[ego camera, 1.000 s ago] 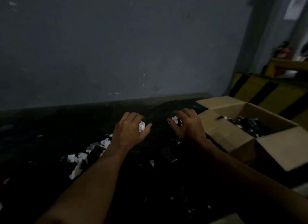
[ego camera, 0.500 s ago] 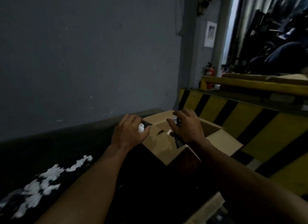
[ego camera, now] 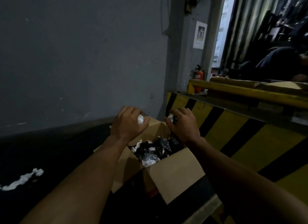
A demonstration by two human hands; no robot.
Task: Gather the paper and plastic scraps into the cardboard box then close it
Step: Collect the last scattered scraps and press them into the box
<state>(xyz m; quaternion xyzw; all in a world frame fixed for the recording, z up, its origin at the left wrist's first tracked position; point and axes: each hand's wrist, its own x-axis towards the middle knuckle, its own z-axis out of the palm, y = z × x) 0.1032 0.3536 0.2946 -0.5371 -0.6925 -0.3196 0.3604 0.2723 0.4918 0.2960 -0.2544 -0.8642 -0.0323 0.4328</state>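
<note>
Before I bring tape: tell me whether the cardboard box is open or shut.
Open. The cardboard box has its flaps spread, with scraps visible inside.

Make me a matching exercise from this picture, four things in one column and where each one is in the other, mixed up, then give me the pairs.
Things:
1. left hand
2. cardboard box
3. white scraps on the floor
4. fire extinguisher

Places or states:
A. behind the yellow rail, by the wall corner
B. loose on the dark ground, far left
C. open, with black and white scraps inside
D. above the box, closed on a white paper wad

Pairs: 1-D, 2-C, 3-B, 4-A
</note>
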